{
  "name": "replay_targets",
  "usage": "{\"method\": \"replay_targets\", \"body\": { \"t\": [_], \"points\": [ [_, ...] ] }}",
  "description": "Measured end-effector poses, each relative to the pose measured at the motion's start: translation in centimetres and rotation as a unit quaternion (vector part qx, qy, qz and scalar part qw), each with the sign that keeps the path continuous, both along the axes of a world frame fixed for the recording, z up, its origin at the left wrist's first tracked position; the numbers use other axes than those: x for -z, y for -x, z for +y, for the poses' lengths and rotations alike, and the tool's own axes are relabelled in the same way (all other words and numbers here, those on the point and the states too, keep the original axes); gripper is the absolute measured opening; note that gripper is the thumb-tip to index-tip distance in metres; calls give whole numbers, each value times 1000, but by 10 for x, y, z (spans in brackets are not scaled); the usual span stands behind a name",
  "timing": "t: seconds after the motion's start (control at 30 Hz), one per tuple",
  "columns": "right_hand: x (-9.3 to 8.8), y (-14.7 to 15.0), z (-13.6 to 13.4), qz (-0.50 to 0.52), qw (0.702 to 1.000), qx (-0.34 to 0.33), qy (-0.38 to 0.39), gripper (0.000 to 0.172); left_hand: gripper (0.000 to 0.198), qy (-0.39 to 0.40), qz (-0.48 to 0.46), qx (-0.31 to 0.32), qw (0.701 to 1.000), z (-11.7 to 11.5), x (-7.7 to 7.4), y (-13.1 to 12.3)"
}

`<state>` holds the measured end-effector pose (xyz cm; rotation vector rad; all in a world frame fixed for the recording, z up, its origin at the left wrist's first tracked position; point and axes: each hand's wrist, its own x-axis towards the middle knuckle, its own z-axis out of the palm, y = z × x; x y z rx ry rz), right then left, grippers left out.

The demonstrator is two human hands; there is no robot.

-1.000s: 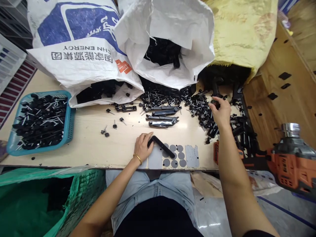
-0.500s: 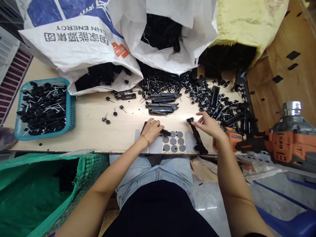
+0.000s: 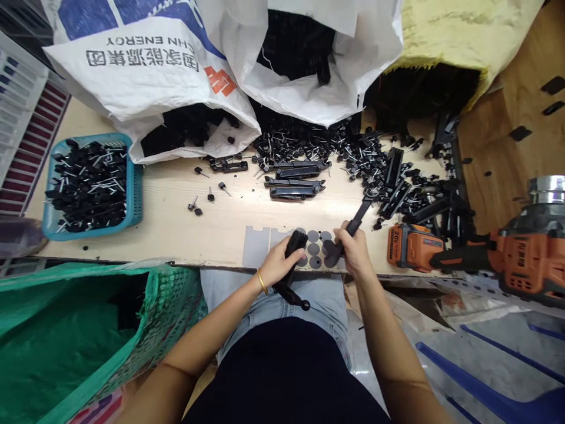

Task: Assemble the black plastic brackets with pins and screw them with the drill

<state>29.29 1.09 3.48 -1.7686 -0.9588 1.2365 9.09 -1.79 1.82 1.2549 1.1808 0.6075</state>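
My left hand (image 3: 279,263) is closed around a black plastic bar (image 3: 293,272) held upright at the table's near edge; its lower end sticks out below the hand over my lap. My right hand (image 3: 354,249) grips a second long black bar (image 3: 355,222) that slants up and to the right toward the parts pile. Both hands sit over a grey sheet with dark round pads (image 3: 313,248) on the pale wooden table (image 3: 176,224).
Black pins and bars (image 3: 353,156) spill from white woven sacks (image 3: 145,76) and a yellow sack (image 3: 450,35) at the back. A blue basket of pins (image 3: 135,182) stands left. An orange cordless driver (image 3: 463,253) lies right. A green mesh bag (image 3: 88,330) hangs lower left.
My right hand drew back from the pile with a long black bar and brought it to the near edge. My left hand lifted its bar off the table and turned it upright.
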Motion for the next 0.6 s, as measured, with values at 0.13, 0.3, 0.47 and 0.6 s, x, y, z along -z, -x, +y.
{"method": "replay_targets", "body": {
  "t": [0.13,0.3,0.47,0.6],
  "points": [
    [-2,55,0,108,993,37,-40,23,19,-28,52,-1,998,-12,-5,-11],
    [-7,74,-4,185,980,51,-51,21,24,-73,164,-9,984,-19,-10,-5],
    [-14,71,-6,249,968,-15,35,30,35,-161,187,39,968,-31,-11,3],
    [-14,81,-10,247,969,6,19,31,37,-186,206,58,959,-38,-13,5]
  ]
}}
